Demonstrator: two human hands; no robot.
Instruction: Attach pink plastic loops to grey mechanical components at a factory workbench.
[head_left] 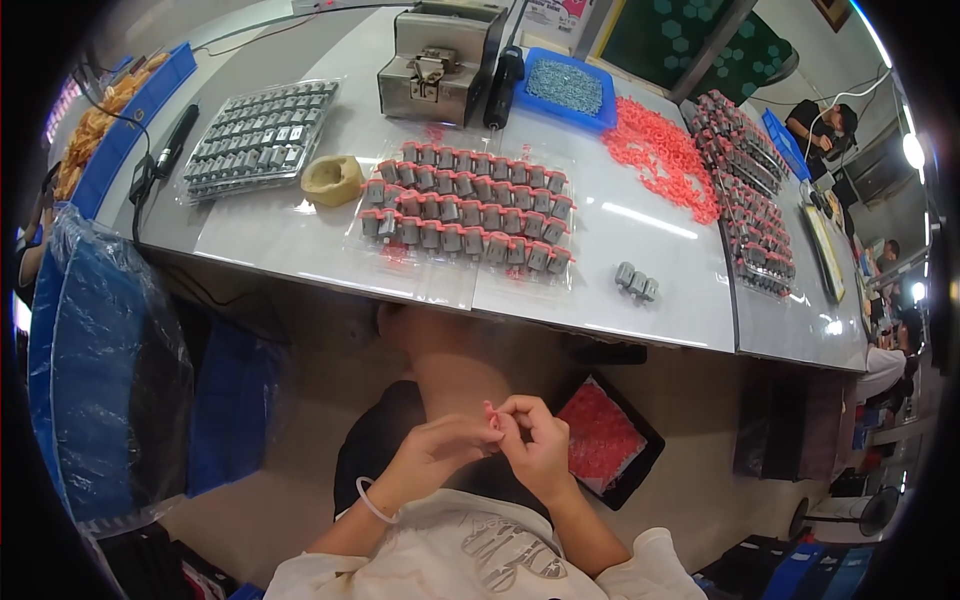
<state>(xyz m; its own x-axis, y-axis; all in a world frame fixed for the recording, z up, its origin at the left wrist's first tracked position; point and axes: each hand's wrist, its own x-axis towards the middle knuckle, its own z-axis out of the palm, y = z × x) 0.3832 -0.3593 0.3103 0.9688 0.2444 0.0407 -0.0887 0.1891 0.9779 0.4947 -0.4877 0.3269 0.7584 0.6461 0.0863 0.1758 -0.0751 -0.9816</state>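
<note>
Pink plastic clip [490, 411] pinched between both hands over the lap, below the near edge of the grey worktable [650, 225].

Left hand [435, 450] and right hand [540, 445] meet fingertip to fingertip, fingers narrowed on the small piece, probably to steady it close to the body; its long axis and facing are too small to tell. A black tray of pink plastic pieces [600, 440] sits just beside the right hand, handy for picking. Rows of small grey motors with pink caps [465, 205] lie mid-table, three loose grey motors [636, 281] toward the near edge.
</note>
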